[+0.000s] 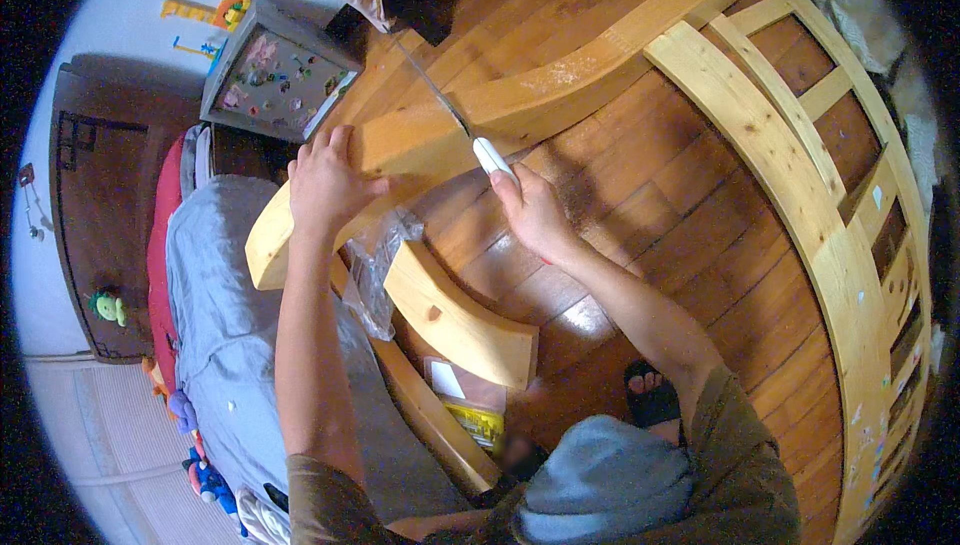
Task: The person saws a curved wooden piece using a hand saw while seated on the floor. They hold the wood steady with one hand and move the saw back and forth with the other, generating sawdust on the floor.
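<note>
My right hand (535,210) is closed around the white handle of a handsaw (490,158). Its long, thin blade lies across a thick wooden beam (540,90) and points away to the upper left; its teeth are too fine to make out. To the left of the blade, my left hand (330,185) rests on top of the beam near its left end, thumb apart and fingers stretched toward the far edge. Below the beam, a short wooden piece (460,315) with a knot lies near a crumpled clear plastic bag (373,275).
A bed with a grey sheet (225,275) stands at the left. Along the right runs a slatted wooden frame (790,195). Another wooden rail (430,415) lies beside the bed, near a yellow packet (475,425). A sticker-covered cabinet (280,70) stands at the far left.
</note>
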Available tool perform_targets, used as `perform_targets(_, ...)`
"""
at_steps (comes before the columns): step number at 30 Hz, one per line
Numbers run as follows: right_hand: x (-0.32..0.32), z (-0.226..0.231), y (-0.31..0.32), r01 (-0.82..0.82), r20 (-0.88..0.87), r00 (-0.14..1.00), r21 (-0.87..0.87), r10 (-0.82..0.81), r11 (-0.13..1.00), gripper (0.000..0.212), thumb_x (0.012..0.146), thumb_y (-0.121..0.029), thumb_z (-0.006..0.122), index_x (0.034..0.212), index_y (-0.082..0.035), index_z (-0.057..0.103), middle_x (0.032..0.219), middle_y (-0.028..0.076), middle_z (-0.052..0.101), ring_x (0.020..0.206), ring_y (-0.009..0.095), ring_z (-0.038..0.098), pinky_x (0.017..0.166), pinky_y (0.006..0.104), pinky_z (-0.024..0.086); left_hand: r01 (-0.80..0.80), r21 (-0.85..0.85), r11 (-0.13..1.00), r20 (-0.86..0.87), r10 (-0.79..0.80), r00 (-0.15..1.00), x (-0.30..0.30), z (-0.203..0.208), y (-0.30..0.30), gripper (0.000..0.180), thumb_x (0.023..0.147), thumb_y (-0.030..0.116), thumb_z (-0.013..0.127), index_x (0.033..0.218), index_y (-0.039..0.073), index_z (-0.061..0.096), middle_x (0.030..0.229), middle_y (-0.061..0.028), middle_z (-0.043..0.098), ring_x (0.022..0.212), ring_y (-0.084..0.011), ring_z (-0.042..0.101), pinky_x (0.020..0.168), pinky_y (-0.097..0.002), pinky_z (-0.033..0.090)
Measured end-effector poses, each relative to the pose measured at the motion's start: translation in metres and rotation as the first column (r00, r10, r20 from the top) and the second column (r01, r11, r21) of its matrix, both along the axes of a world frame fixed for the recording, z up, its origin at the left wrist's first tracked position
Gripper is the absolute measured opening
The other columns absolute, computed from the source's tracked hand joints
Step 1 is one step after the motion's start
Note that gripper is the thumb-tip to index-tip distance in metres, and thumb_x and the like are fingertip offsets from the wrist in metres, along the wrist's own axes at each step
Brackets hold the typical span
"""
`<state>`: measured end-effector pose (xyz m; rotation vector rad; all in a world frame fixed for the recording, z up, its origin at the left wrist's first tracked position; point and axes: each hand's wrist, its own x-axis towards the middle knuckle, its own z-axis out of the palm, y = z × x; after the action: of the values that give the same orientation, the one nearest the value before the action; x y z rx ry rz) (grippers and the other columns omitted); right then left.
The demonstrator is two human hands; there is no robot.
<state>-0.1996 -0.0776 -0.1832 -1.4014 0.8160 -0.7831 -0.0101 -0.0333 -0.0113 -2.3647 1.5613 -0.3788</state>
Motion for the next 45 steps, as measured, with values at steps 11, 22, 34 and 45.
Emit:
perform_targets(11,-0.145,-0.018,0.116,-0.102,-0.192,0.969,0.248,0.152,0.963,0.034,0.087,-0.024,0.048,0.110,0.001,0.049,0.075,0.017,0.056,0.068,0.030,0.057,0.060,0.0408,0.044,0.037,-0.045,0.998,0.009,-0.037,0.999,0.005,0.003,0.001,0.068,0.052,0.038,0.078,0.109,0.009,0.054,0.104,-0.0120,0.057,0.098,-0.0309,0.054,0.084,-0.0410,0.043)
perform_targets(22,-0.048,0.025,0.018,-0.084,-0.190,0.973,0.239,0.132,0.967,0.027,0.092,-0.025,0.047,0.093,0.000,0.054,0.073,0.013,0.059,0.064,0.027,0.055,0.061,0.0395,0.044,-0.008,0.003,1.000,-0.036,0.008,0.999,0.007,-0.003,0.004,0.071,0.053,0.042,0.079,0.110,0.009,0.052,0.105,-0.0104,0.057,0.100,-0.0309,0.053,0.084,-0.0416,0.042)
perform_targets(34,-0.057,0.019,0.036,-0.088,0.008,0.996,0.265,0.089,0.960,0.027,0.096,-0.026,0.034,0.088,-0.005,0.049,0.053,0.000,0.043,0.038,0.008,0.039,0.035,0.0236,0.033,-0.049,-0.023,0.999,-0.089,0.046,0.995,0.005,0.002,0.006,0.077,0.053,0.045,0.080,0.115,0.010,0.051,0.108,-0.0110,0.056,0.105,-0.0314,0.051,0.088,-0.0425,0.040)
perform_targets(45,-0.144,0.003,0.115,0.014,-0.024,1.000,0.331,-0.006,0.943,0.023,0.091,-0.028,0.046,0.100,-0.007,0.052,0.058,-0.004,0.047,0.044,0.006,0.042,0.036,0.0213,0.034,-0.039,-0.045,0.998,-0.132,0.033,0.991,0.009,0.002,0.005,0.076,0.051,0.047,0.080,0.112,0.011,0.050,0.106,-0.0098,0.056,0.105,-0.0301,0.051,0.086,-0.0425,0.041)
